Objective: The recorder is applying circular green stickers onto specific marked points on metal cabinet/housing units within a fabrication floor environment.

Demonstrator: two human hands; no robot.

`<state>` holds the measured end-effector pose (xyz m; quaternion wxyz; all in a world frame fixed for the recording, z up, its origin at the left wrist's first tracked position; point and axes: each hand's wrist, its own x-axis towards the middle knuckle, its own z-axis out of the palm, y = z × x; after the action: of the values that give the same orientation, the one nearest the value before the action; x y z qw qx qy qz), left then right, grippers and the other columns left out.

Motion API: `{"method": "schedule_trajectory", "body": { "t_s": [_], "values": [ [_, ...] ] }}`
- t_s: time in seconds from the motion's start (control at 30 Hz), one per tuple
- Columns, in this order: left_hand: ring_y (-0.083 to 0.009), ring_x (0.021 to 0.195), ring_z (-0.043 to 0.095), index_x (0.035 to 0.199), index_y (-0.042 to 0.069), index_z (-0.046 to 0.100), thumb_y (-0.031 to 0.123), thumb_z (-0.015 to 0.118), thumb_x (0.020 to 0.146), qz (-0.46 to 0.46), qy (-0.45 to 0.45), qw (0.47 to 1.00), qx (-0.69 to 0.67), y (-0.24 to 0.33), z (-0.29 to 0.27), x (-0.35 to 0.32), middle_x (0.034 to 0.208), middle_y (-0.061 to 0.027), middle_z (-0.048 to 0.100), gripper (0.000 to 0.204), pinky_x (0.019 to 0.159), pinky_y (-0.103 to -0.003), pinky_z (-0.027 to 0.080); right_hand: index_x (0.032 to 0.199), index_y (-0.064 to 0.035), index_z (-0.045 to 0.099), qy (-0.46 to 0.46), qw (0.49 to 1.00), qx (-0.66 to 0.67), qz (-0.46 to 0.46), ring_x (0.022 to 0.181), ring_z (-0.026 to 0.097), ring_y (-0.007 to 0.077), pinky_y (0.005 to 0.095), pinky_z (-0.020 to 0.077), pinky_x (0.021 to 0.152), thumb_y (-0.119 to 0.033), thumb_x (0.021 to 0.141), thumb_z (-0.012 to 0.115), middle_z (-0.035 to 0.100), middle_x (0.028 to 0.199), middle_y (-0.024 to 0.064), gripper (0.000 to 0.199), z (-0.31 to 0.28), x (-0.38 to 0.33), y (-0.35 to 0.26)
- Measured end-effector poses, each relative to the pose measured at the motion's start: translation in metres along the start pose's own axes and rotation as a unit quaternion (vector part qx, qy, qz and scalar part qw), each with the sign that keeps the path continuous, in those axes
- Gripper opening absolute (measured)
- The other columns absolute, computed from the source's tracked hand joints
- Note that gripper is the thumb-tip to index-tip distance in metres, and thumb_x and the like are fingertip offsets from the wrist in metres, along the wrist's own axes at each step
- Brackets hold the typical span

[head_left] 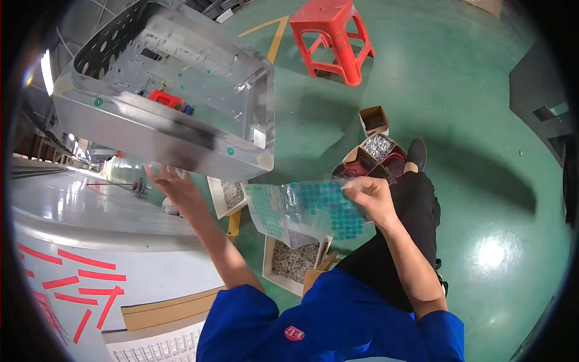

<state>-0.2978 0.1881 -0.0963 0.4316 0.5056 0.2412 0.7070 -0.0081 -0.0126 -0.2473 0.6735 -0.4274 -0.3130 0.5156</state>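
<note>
"What is your right hand [372, 199] doing?"

"Pinching the clear sheet of green dots [338, 211] near its upper right corner, thumb pressed against the fingers."

"Where does the sheet sit?"

"Between my hands, stretching leftward from the right one. Below it, partly covered, is a white bin of small parts [292, 259]."

"And your left hand [183, 193]?"

"Its fingers are spread and loosely curved, just by the lower edge of the metal housing [136, 123]. I can't tell whether they touch it."

"How do your arms lie?"

"My left forearm reaches forward, slanting out to my left. My right one angles forward and inward, with a divided box [386, 166] just beyond that hand."
</note>
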Motion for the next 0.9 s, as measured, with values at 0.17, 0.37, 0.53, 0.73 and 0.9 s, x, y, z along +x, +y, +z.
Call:
{"method": "schedule_trajectory", "body": {
  "t_s": [0.17,0.37,0.53,0.73,0.9],
  "values": [
    [-0.0288,0.128,0.033,0.147,0.014,0.003,0.021,0.067,0.085,0.155,0.059,0.918,0.362,-0.021,0.055,-0.004,0.147,-0.0172,0.015,0.09,0.107,-0.043,0.028,0.087,0.0021,0.068,-0.007,1.0,-0.023,0.016,0.068,0.056,0.0046,0.0207,0.0452,0.064,-0.006,0.079,0.065,0.065,0.074,0.0001,0.012,0.004,-0.001,0.0],
    [-0.0326,0.117,0.039,0.147,0.011,0.008,0.025,0.08,0.072,0.175,0.068,0.918,0.349,-0.058,0.045,0.035,0.135,-0.0217,0.031,0.104,0.09,-0.04,0.041,0.086,0.002,0.069,-0.004,0.999,-0.049,-0.013,0.066,0.055,0.0038,0.0205,0.0446,0.061,-0.006,0.079,0.065,0.064,0.072,-0.0002,0.011,0.002,-0.003,-0.002],
    [-0.0298,0.122,0.037,0.147,0.006,0.004,0.018,0.071,0.076,0.148,-0.019,0.959,0.24,-0.073,0.043,0.061,0.139,-0.0218,0.028,0.098,0.099,-0.042,0.035,0.084,0.002,0.067,0.001,1.0,-0.014,0.017,0.065,0.057,0.0043,0.02,0.0449,0.06,-0.005,0.079,0.066,0.065,0.072,0.0007,0.009,0.003,-0.005,0.0],
    [-0.0282,0.13,0.031,0.147,0.006,0.004,0.017,0.064,0.08,0.118,-0.088,0.975,0.167,-0.085,0.038,0.078,0.142,-0.0191,0.028,0.091,0.107,-0.04,0.023,0.084,0.0024,0.068,-0.009,0.999,-0.046,0.022,0.065,0.057,0.0046,0.0204,0.0454,0.06,-0.005,0.078,0.066,0.065,0.073,0.0013,0.009,0.004,-0.005,-0.003],
    [-0.0261,0.13,0.032,0.147,0.005,0.008,0.021,0.065,0.08,0.126,-0.151,0.976,0.097,-0.09,0.029,0.086,0.142,-0.0154,0.03,0.09,0.108,-0.038,0.023,0.084,0.0032,0.068,-0.017,0.998,-0.047,0.038,0.065,0.056,0.0044,0.02,0.0451,0.06,-0.004,0.078,0.065,0.065,0.073,0.0015,0.01,0.008,-0.005,-0.008]
  ]
}}
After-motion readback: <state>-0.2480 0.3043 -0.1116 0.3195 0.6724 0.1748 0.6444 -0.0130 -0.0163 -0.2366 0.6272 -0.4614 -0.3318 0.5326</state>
